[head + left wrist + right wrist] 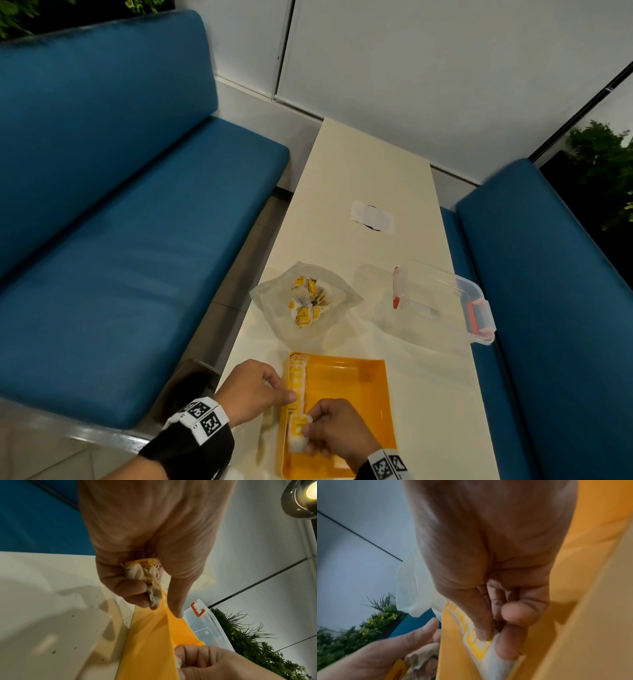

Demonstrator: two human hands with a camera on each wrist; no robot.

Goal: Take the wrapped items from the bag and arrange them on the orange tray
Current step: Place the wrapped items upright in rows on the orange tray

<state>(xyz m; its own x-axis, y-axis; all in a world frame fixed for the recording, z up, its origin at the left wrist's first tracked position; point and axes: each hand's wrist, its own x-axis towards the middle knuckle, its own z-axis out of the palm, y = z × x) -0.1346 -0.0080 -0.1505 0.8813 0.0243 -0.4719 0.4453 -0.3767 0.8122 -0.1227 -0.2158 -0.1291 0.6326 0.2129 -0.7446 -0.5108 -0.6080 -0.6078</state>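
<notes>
The orange tray lies at the near end of the cream table. A row of yellow-and-white wrapped items lines its left wall. My right hand pinches one wrapped item at the near end of that row; the wrist view shows the thumb and forefinger on this wrapped item. My left hand is beside the tray's left rim, fingers curled round several crumpled wrapped items, with the forefinger pointing at the tray. The clear bag stands open behind the tray, with more wrapped items inside.
A clear plastic box with orange latches sits right of the bag. A white patch marks the table's far half. Blue benches flank the table on both sides. Plants stand at the far right.
</notes>
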